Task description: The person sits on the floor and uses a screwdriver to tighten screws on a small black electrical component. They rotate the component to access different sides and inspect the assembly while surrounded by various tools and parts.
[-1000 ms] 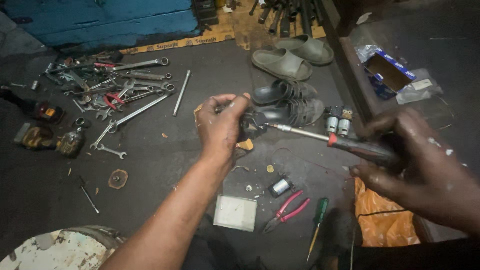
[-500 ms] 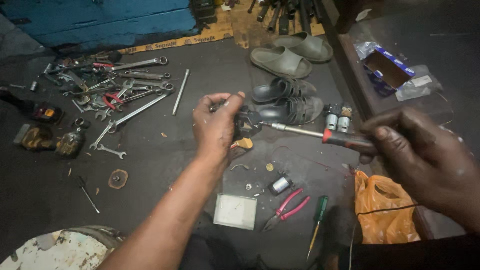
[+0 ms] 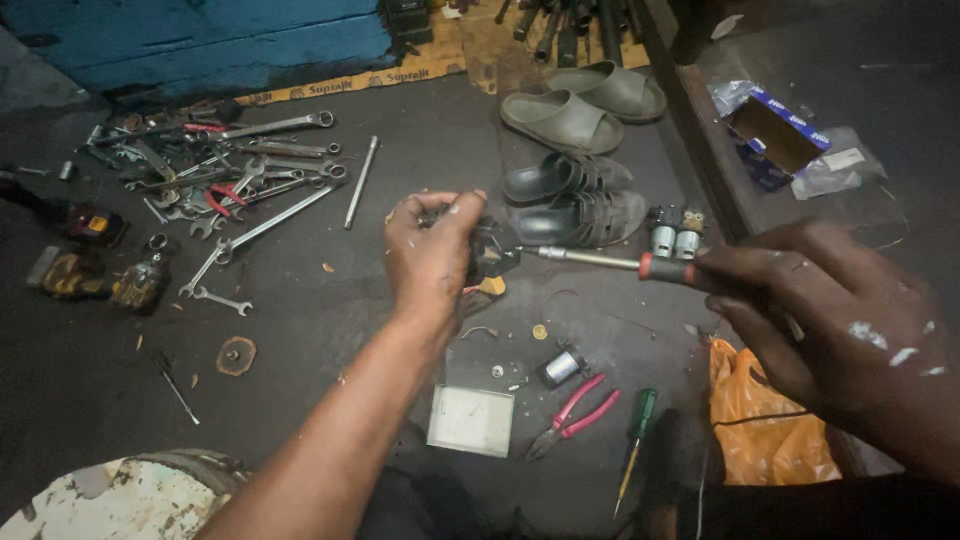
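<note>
My left hand (image 3: 432, 258) sits at the middle of the frame, fingers curled tight around a small dark metal part (image 3: 492, 252), most of it hidden behind my knuckles. My right hand (image 3: 830, 320), at the right edge, is clenched round the red-and-black handle of a long steel-shafted screwdriver (image 3: 620, 264), whose tip meets the part just right of my left fingers. I judge this to be the driving step: tip seated or nearly so, though I cannot tell whether it sits in a screw head. The turn, as I read it, calls for a steady left grip and the shaft kept level and in line.

Below the part the dark floor (image 3: 330, 330) is littered close: a pale square plate (image 3: 471, 421) at lower centre, pink-handled pliers (image 3: 575, 412) and a green-handled screwdriver (image 3: 636, 448) right of it. A crumpled orange plastic bag (image 3: 765, 430) lies under my right wrist. Black sandals (image 3: 575, 200) rest just above the shaft; a heap of steel spanners (image 3: 240, 190) fills the upper left, well apart. The freest room is the bare patch left of my forearm.
</note>
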